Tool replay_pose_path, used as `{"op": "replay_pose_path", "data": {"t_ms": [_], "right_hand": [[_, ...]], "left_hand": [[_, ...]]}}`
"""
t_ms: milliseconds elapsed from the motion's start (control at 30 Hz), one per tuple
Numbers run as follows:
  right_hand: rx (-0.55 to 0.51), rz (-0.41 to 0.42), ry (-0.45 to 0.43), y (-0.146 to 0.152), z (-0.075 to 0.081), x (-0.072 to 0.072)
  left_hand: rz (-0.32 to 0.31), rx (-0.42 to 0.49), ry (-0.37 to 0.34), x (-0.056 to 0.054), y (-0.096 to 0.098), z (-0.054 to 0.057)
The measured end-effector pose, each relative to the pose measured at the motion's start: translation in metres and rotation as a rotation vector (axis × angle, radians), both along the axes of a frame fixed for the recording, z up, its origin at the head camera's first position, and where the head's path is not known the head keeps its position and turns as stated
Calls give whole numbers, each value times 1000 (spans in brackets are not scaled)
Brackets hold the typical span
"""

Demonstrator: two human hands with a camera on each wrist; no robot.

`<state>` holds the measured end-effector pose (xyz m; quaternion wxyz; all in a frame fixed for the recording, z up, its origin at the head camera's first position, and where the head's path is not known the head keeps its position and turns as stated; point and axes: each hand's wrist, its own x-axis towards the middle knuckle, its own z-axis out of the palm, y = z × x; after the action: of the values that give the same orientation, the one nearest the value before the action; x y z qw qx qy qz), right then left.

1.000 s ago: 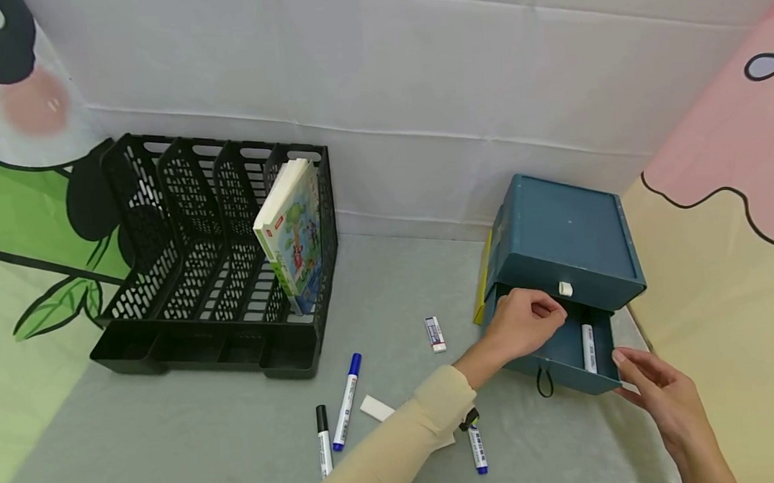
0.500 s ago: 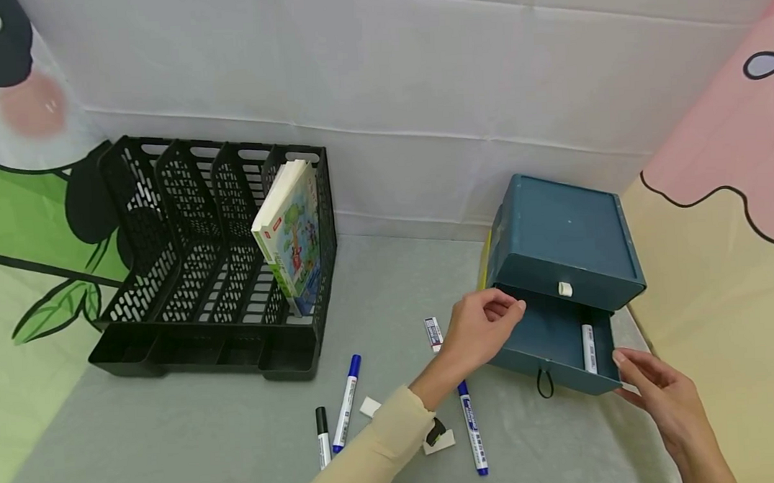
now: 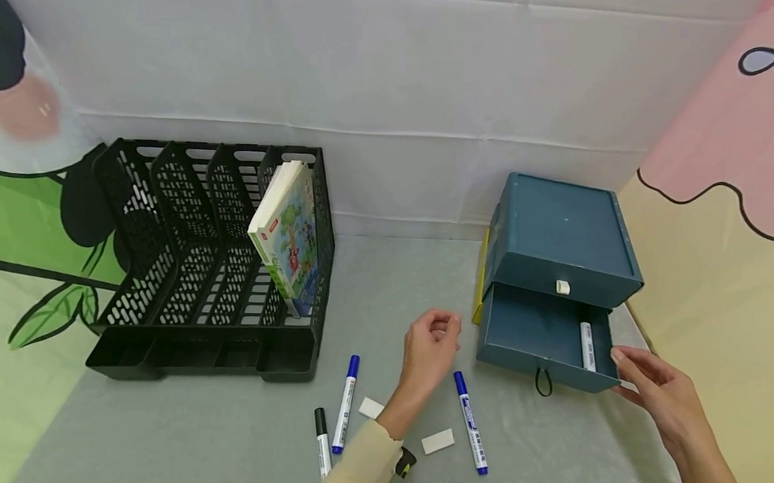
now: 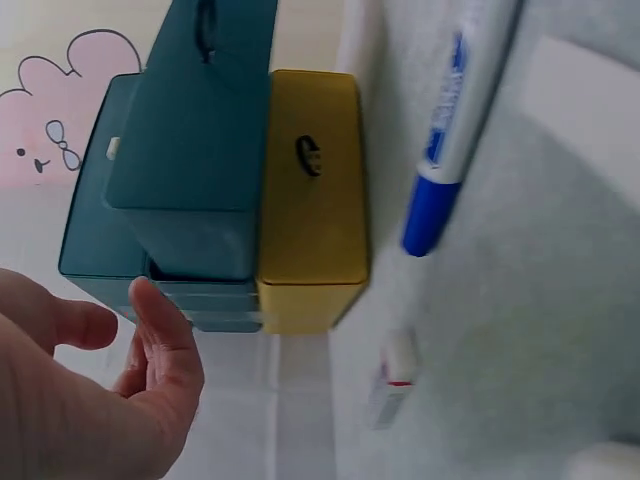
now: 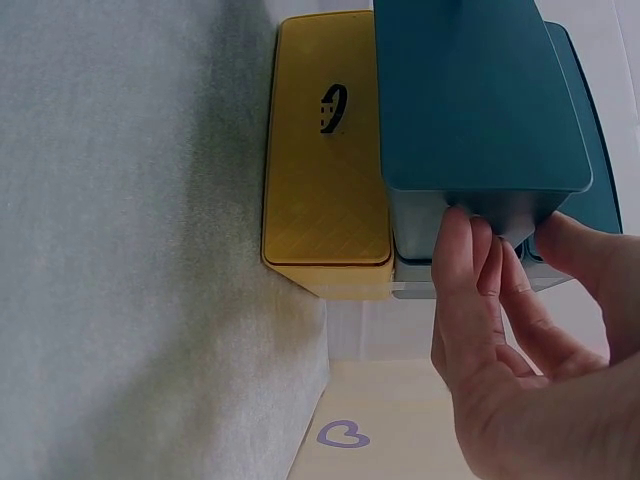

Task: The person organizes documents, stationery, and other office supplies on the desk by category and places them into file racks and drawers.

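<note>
My left hand (image 3: 427,355) hovers over the table left of the drawer unit, fingers loosely curled and holding nothing. In the left wrist view its thumb and fingertips are apart. My right hand (image 3: 659,392) grips the side wall of the pulled-out blue drawer (image 3: 521,340), thumb at the rim and fingers on the outside and underneath. A white marker (image 3: 588,346) lies inside along the drawer's right wall. Beside the left hand lies a blue-capped marker (image 3: 471,425). A small eraser with a printed sleeve (image 4: 392,380) shows in the left wrist view; the left hand hides it in the head view.
A black file rack (image 3: 200,278) with a book (image 3: 289,238) in its right slot stands at left. Two more markers, blue-capped (image 3: 346,405) and black-capped (image 3: 323,442), lie in front, with white blocks (image 3: 437,442). Below the blue drawers is a yellow drawer (image 5: 325,150).
My left hand has withdrawn from over the blue drawer, moving left above the table and uncovering a marker and white block. The right hand stays on the drawer, and the marker inside has not moved.
</note>
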<state>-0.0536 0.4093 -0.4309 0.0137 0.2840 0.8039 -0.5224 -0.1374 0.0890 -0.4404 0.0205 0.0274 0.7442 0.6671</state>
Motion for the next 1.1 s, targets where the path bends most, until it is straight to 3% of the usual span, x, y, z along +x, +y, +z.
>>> {"op": "replay_pose_path", "data": {"t_ms": [200,300,700,867,1100], "right_hand": [[5,6,7,0,0,0],[15,4,7,0,0,0],[3,-6,-3,-2,1,0],[-16,-9,3,-1,1,0],[-13,-3,25,0,0,2]], "left_hand": [[-37,-11,-74,13,-5,-26],[-61,-18,-130,21,-5,-34],[-190,-256,-177,45,-1,-49],[-208,-364,-150,51,7,-55],[-205,-500,-179,54,25,-54]]}}
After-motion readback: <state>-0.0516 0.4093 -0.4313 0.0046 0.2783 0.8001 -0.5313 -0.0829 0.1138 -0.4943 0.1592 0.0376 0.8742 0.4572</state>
